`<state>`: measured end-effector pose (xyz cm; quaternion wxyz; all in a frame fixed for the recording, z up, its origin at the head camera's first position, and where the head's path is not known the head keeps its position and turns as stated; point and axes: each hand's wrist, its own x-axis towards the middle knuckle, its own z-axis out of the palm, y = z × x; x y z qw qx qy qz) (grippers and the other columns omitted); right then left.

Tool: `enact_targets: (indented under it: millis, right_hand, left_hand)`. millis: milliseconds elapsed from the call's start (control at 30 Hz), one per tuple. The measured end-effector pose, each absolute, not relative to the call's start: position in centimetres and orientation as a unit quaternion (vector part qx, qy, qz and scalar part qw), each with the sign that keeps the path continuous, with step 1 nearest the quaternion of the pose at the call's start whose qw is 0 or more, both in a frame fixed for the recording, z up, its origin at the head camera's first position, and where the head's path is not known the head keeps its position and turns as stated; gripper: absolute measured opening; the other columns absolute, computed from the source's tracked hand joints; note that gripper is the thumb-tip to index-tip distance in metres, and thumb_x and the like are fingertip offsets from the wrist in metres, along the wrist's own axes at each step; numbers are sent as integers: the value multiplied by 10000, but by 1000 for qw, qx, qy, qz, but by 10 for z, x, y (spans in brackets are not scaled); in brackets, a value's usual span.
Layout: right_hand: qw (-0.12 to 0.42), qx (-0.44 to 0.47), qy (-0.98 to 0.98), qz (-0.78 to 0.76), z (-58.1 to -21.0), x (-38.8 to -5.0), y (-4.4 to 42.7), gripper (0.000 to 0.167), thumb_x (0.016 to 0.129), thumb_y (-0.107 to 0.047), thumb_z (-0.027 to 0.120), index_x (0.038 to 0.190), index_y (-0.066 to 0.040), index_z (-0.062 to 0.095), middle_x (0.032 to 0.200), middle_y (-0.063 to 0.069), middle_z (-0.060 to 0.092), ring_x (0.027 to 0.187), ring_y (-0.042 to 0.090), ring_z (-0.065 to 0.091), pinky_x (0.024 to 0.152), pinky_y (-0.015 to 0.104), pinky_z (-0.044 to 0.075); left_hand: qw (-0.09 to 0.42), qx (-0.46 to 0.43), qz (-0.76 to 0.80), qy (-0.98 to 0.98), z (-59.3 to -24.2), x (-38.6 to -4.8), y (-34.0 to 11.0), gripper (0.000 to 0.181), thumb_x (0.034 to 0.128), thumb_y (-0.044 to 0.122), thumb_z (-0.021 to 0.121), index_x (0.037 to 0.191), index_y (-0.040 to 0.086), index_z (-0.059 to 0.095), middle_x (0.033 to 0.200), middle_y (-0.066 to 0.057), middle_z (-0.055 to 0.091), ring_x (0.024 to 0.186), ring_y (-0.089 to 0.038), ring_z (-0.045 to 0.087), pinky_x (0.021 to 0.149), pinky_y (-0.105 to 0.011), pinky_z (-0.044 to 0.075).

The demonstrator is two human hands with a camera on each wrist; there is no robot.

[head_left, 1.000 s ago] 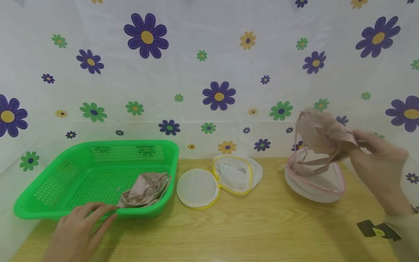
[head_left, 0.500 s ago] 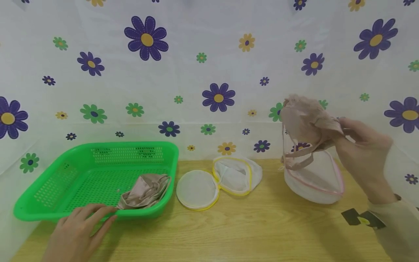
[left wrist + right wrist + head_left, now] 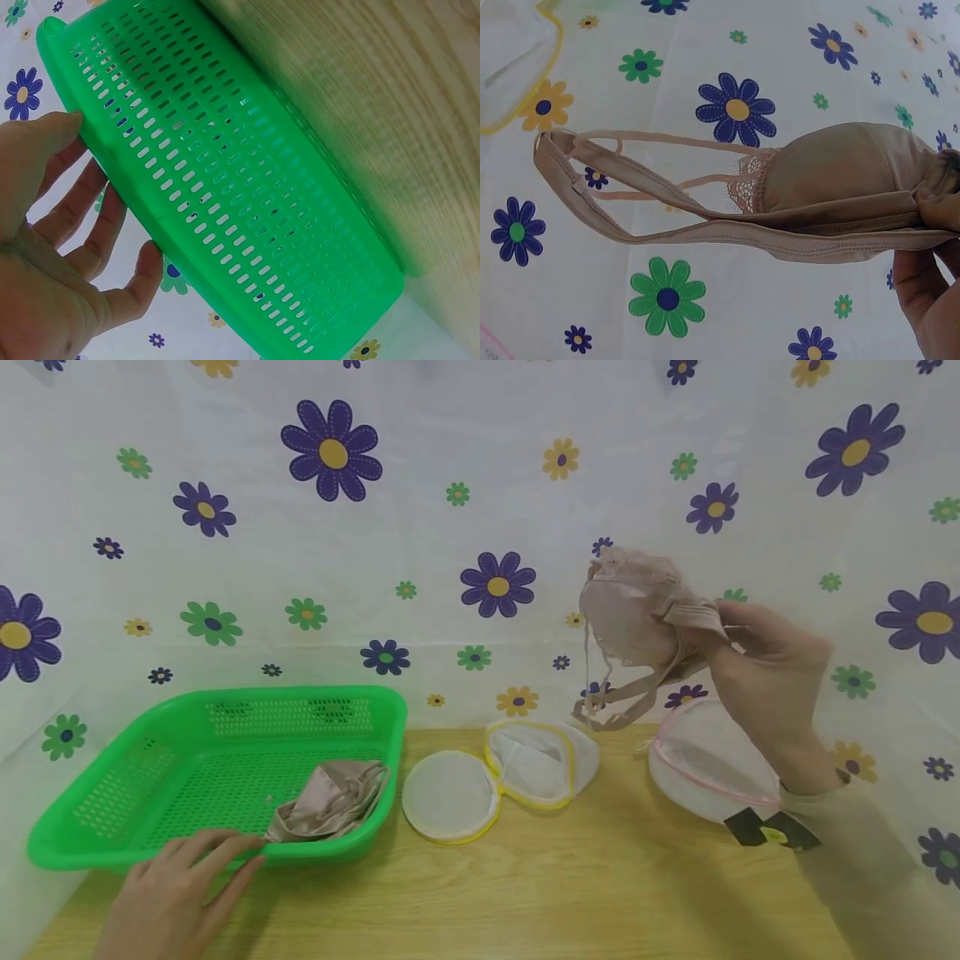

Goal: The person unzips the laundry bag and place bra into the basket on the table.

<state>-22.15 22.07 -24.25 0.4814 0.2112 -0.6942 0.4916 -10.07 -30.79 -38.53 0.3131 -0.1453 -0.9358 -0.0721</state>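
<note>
A beige bra (image 3: 630, 610) with lace trim hangs in the air at the right of the head view, its straps dangling to the left. My right hand (image 3: 772, 668) pinches it by the band; the right wrist view shows thumb and fingers on the fabric of the bra (image 3: 832, 172). At the lower left, my left hand (image 3: 176, 885) holds the near rim of a green plastic basket (image 3: 300, 689). In the left wrist view, the fingertips and thumb meet the rim of the basket (image 3: 142, 202). A crumpled beige garment (image 3: 333, 802) lies inside, at the basket's right end.
Right of the basket lies an unzipped white mesh laundry bag (image 3: 450, 797) with yellow edging, its round lid folded out. A white mesh bag with pink edging (image 3: 712, 760) stands at the right, partly behind my right forearm. A flowered curtain (image 3: 420, 527) hangs behind the wooden table (image 3: 525, 893).
My right hand has carried the bra left and slightly up, away from above the pink-edged bag. The left hand has stayed on the basket rim.
</note>
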Motion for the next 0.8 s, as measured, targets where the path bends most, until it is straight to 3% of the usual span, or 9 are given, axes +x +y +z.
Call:
enact_targets:
  millis: [167, 467, 800]
  right_hand:
    - [470, 228, -683, 510, -242, -223, 203, 188, 810, 148, 741, 991, 105, 767, 912, -159, 769, 830, 17, 733, 828, 170, 579]
    - [450, 264, -631, 574, -242, -226, 166, 192, 803, 144, 750, 970, 56, 789, 925, -6, 799, 863, 106, 755, 826, 249, 610]
    - [425, 294, -619, 591, -241, -230, 131, 208, 787, 173, 745, 995, 165, 730, 952, -159, 770, 873, 83, 740, 848, 283, 614]
  left_hand:
    - [311, -146, -78, -936, -385, -101, -308, 184, 887, 312, 777, 1046, 218, 768, 976, -28, 741, 869, -368, 688, 624, -655, 498]
    - [311, -151, -78, -935, -382, -102, -310, 197, 877, 300, 788, 1056, 219, 767, 976, -37, 745, 860, -378, 694, 610, -651, 498]
    - [317, -148, -80, -933, -386, -101, -308, 186, 891, 324, 772, 1041, 215, 769, 968, -23, 740, 865, -361, 692, 625, -652, 500]
